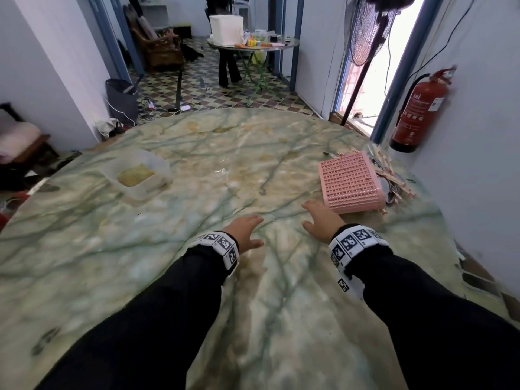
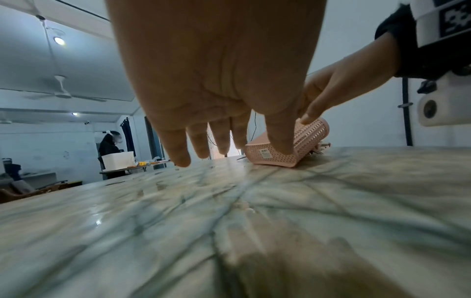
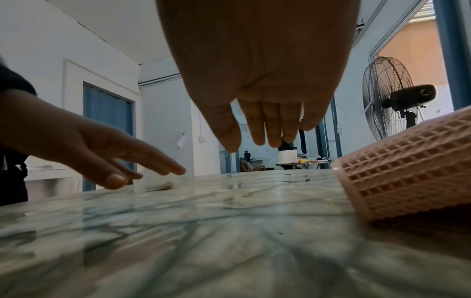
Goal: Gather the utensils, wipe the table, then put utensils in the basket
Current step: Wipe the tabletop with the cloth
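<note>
From the head camera, the left hand (image 1: 244, 229) and right hand (image 1: 322, 219) reach flat, fingers relaxed, holding nothing, over the green-veined marble table (image 1: 225, 153). Just beyond the right hand lies the pink perforated plastic basket (image 1: 350, 182), tipped over; behind it sits a heap of utensils (image 1: 394, 175), probably gathered there to free the tabletop for wiping. A clear plastic tub (image 1: 140, 174) with yellowish contents stands well beyond the left hand.

The left wrist view shows spread fingers (image 2: 178, 149) above the marble.

In the right wrist view the basket sits beside the empty palm.

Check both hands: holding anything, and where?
Nothing held. Left hand and right hand hover open over the marble table, fingers straight; the pink basket lies ungripped beside the right hand.
</note>
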Demonstrator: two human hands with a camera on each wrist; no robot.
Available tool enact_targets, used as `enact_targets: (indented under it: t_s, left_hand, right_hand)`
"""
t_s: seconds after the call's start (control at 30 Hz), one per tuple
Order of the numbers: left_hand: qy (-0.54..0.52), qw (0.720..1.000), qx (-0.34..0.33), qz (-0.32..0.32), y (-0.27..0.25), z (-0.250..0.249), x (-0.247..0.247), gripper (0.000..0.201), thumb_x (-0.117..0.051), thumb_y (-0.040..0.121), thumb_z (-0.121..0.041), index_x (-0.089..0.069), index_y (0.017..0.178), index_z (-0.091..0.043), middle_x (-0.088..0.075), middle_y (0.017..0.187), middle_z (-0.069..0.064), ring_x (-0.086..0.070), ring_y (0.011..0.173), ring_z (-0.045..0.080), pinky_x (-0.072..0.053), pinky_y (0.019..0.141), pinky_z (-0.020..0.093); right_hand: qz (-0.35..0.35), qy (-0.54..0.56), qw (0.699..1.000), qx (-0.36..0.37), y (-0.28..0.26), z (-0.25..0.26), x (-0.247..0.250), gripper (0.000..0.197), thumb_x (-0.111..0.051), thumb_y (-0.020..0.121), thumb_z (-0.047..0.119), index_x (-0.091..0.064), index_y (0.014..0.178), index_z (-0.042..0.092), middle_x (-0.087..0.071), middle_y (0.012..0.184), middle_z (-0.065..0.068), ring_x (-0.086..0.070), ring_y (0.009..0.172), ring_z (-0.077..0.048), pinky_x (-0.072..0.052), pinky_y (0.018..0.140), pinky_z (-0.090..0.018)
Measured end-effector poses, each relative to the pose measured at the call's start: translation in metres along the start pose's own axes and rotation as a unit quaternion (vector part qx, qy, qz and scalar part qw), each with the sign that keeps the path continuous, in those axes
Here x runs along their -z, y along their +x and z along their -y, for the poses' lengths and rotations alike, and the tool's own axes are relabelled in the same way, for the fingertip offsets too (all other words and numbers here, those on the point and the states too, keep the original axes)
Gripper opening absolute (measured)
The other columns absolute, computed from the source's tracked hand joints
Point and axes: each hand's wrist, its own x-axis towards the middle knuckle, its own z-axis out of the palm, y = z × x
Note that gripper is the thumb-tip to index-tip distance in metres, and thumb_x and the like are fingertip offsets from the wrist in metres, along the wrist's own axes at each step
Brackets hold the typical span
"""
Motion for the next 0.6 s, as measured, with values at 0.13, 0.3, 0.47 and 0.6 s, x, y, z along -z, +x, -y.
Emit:
enact_targets:
  t_s: [0.13,0.3,0.47,0.6]
  left_hand:
    - [0.014,1.000,0.004,-0.006,-0.016,0.026,0.016,0.064,-0.050,0.094,-0.033,-0.020,0.147,-0.011,-0.017,0.156,0.007,-0.018,0.143,0.019,-0.013,0.114,0.027]
    - [0.025,1.000,0.000,-0.001,-0.042,0.070,0.035,0.056,-0.042,0.098,-0.029,-0.020,0.147,-0.013,-0.019,0.155,0.005,-0.015,0.144,0.018,-0.016,0.115,0.030]
    - [0.037,0.999,-0.014,0.008,-0.065,0.110,0.049,0.051,-0.040,0.099,-0.025,-0.024,0.146,-0.013,-0.022,0.155,0.006,-0.013,0.145,0.020,-0.019,0.115,0.033]
    - [0.050,0.998,-0.031,0.018,-0.082,0.131,0.052,0.053,-0.043,0.098,-0.026,-0.025,0.146,-0.012,-0.024,0.154,0.006,-0.018,0.144,0.020,-0.017,0.113,0.030]
  right_hand:
    - [0.041,-0.010,0.999,-0.026,-0.003,0.041,-0.007,0.056,-0.042,0.096,0.017,-0.020,0.147,0.006,-0.016,0.156,-0.009,-0.016,0.144,-0.018,-0.011,0.114,-0.025]
    - [0.037,0.016,0.998,-0.054,-0.004,0.099,-0.018,0.054,-0.043,0.094,0.013,-0.025,0.144,0.003,-0.024,0.152,-0.011,-0.024,0.140,-0.022,-0.019,0.111,-0.026]
    - [0.039,0.036,0.994,-0.097,-0.004,0.152,-0.027,0.055,-0.044,0.096,0.019,-0.024,0.145,0.004,-0.024,0.153,-0.011,-0.027,0.139,-0.024,-0.024,0.112,-0.032]
    - [0.027,0.035,0.993,-0.112,-0.008,0.184,-0.035,0.056,-0.044,0.097,0.023,-0.023,0.146,0.005,-0.021,0.154,-0.010,-0.022,0.142,-0.022,-0.020,0.112,-0.029]
